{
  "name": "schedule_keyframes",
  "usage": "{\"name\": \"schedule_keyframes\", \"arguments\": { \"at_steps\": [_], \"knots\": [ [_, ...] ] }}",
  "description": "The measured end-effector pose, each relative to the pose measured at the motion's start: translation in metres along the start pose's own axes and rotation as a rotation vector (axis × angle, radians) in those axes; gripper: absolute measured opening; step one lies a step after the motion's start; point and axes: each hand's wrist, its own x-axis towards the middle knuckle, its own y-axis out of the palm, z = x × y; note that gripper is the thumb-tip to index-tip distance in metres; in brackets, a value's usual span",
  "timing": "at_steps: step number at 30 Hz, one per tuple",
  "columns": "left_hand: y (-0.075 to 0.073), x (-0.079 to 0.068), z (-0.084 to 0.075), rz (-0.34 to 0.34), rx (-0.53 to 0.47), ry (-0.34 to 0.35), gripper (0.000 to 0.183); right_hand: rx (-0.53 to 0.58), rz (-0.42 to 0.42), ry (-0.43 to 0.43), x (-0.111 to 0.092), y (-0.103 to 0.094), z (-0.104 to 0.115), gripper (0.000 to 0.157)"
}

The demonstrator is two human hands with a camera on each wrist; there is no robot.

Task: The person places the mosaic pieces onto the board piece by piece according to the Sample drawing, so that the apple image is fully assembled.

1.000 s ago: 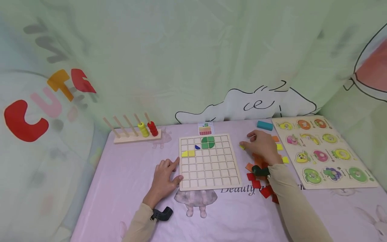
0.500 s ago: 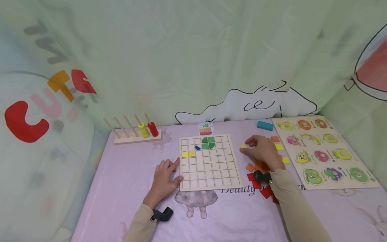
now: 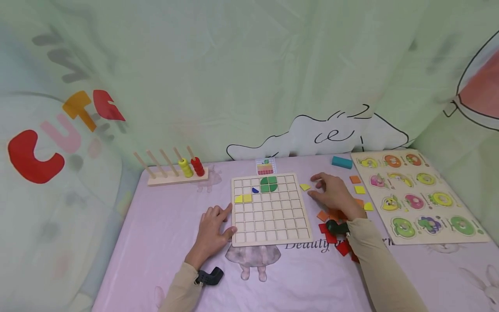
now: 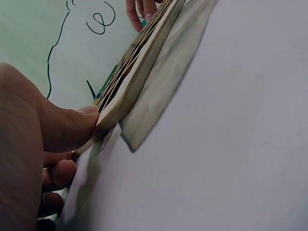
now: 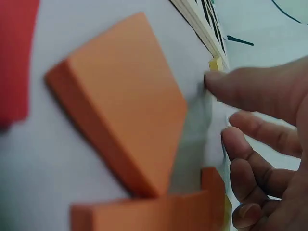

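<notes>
A wooden grid board [image 3: 272, 225] lies on the table. Green pieces [image 3: 268, 184] sit near its top, two yellow pieces [image 3: 242, 198] at its left, and a small dark blue piece [image 3: 255, 190] between. My left hand [image 3: 213, 229] rests at the board's left side, its thumb [image 4: 72, 127] and index finger touching the edge. Just off the board's right edge lies a yellow piece with one rounded corner [image 3: 305, 186]. Close to its right is my right hand [image 3: 333, 193], fingers apart and holding nothing. Under that hand lie orange squares [image 5: 127, 101].
Red squares [image 3: 343, 247] lie by the right wrist, more yellow squares [image 3: 360, 190] beyond the hand. A fruit puzzle board [image 3: 419, 197] fills the right side, with a teal block [image 3: 341, 162] beside it. Behind the grid lie a picture card [image 3: 266, 166] and a bead rack [image 3: 178, 177].
My right hand has set the yellow piece down by the board's right edge and let go of it, its fingers spreading. The left hand stays in place.
</notes>
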Motion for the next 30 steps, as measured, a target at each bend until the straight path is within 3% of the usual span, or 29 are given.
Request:
{"name": "schedule_keyframes", "arguments": {
  "at_steps": [3,9,13,20,30],
  "knots": [
    [0.001,-0.001,0.0,-0.003,0.006,0.004,0.07,-0.002,-0.006,-0.022,0.003,0.004,0.0,0.053],
    [0.002,-0.001,0.001,-0.009,0.01,0.009,0.071,-0.023,-0.023,-0.082,0.007,0.009,0.004,0.034],
    [0.002,-0.001,0.001,-0.005,0.01,0.005,0.07,-0.038,-0.013,-0.061,0.008,0.011,0.007,0.027],
    [0.001,0.0,0.0,0.007,0.01,-0.003,0.07,-0.024,0.013,-0.019,0.009,0.011,0.01,0.03],
    [0.0,0.0,-0.001,-0.005,-0.013,0.007,0.069,-0.013,0.042,-0.036,0.011,0.011,0.012,0.032]
  ]
}}
